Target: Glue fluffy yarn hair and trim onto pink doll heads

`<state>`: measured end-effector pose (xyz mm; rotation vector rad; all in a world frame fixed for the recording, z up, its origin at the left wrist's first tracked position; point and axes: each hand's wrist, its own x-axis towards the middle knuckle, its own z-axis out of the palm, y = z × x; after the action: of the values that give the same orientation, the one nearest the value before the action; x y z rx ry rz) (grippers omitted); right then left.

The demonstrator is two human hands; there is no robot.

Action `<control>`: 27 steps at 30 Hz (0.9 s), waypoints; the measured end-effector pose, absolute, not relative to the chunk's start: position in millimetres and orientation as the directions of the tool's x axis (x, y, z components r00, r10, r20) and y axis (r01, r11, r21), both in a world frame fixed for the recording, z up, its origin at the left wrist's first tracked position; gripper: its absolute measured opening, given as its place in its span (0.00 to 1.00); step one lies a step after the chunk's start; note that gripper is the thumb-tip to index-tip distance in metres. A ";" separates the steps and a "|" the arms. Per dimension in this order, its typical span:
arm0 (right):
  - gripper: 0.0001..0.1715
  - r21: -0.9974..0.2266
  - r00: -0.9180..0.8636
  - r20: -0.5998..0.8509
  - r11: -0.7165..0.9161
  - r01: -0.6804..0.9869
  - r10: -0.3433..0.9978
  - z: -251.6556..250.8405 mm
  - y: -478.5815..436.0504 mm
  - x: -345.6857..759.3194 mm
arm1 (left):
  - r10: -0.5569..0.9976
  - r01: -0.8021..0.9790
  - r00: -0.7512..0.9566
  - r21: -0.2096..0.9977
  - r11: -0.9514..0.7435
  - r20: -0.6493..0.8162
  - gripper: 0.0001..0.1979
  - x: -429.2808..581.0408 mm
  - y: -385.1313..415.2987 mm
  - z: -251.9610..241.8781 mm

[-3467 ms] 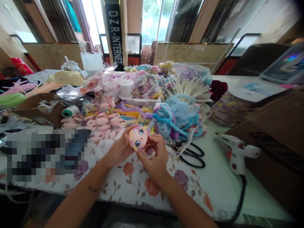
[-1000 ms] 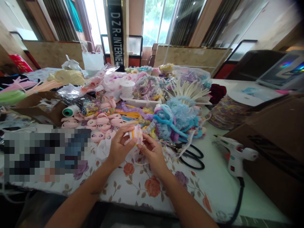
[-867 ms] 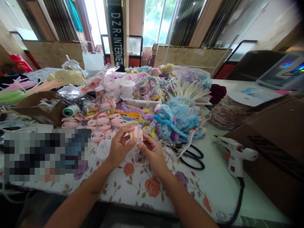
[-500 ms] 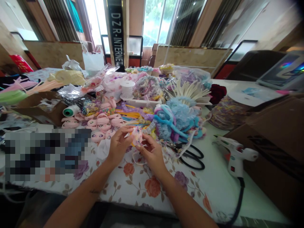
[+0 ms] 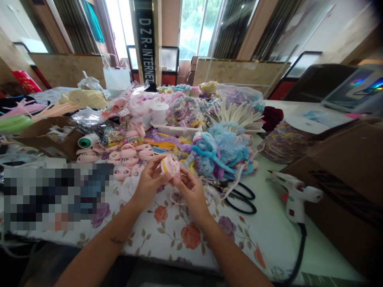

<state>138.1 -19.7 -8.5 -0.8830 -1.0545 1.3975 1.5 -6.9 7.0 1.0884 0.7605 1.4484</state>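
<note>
Both my hands hold a small doll head point(image 5: 170, 164), whitish pink with a yellow-orange band, just above the tablecloth. My left hand point(image 5: 149, 180) grips its left side, fingers behind and thumb below. Around its lower right my right hand point(image 5: 191, 190) pinches, thumb and fingers closed together. A thin pale ribbon point(image 5: 177, 198) hangs below the right fingers; where it joins is hidden. Several pink doll heads point(image 5: 129, 155) with painted eyes lie behind my left hand. To the right of my right hand lie black-handled scissors point(image 5: 243, 198), partly under a white ribbon.
A white hot glue gun point(image 5: 295, 195) stands at the right beside a cardboard box point(image 5: 338, 175). Blue and purple fluffy yarn point(image 5: 223, 147) is piled behind my hands. A white spool point(image 5: 158, 114), a green-ended thread cone point(image 5: 86, 140) and an open carton point(image 5: 49, 137) are farther back.
The doll head has turned in my fingers and sits slightly higher and to the left, with its yellow-orange band now showing. My fingers have shifted around it.
</note>
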 end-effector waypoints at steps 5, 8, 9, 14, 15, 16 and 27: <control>0.39 -0.957 -0.253 -0.016 -0.088 -0.275 0.967 -7.7 -22.5 137.4 | 0.996 -0.594 0.024 0.803 -0.050 0.081 0.22 -1.8 -3.3 6.0; 0.26 -0.973 -0.188 -0.013 -0.056 -0.223 0.982 -3.3 -22.2 141.3 | 1.000 -0.713 -0.004 0.701 -0.010 0.010 0.13 -4.7 2.3 7.5; 0.21 -0.981 -0.159 0.003 -0.028 -0.192 0.987 -1.1 -21.9 143.6 | 0.999 -0.745 -0.022 0.667 0.005 -0.032 0.10 -6.1 4.6 8.5; 0.10 -0.974 -0.024 0.224 0.224 0.023 0.974 13.5 -25.1 154.4 | 0.977 -0.842 -0.039 0.534 0.080 -0.209 0.11 -11.6 12.5 13.6; 0.08 -0.946 0.005 0.309 0.306 0.104 0.951 17.0 -28.1 154.7 | 0.975 -0.848 -0.029 0.523 0.092 -0.218 0.11 -11.3 12.8 13.8; 0.05 -0.898 0.010 0.404 0.395 0.193 0.915 20.5 -32.2 153.8 | 0.974 -0.849 -0.018 0.517 0.105 -0.227 0.11 -10.3 12.6 13.7; 0.22 -0.350 -0.749 0.385 0.836 0.422 0.539 11.2 -85.0 131.2 | 0.968 -0.937 -0.084 0.349 0.004 -0.237 0.17 -24.4 13.4 31.8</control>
<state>131.2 -85.0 11.2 -0.7084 -2.5359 0.3324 -24.4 13.4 31.8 0.0813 0.4785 1.5845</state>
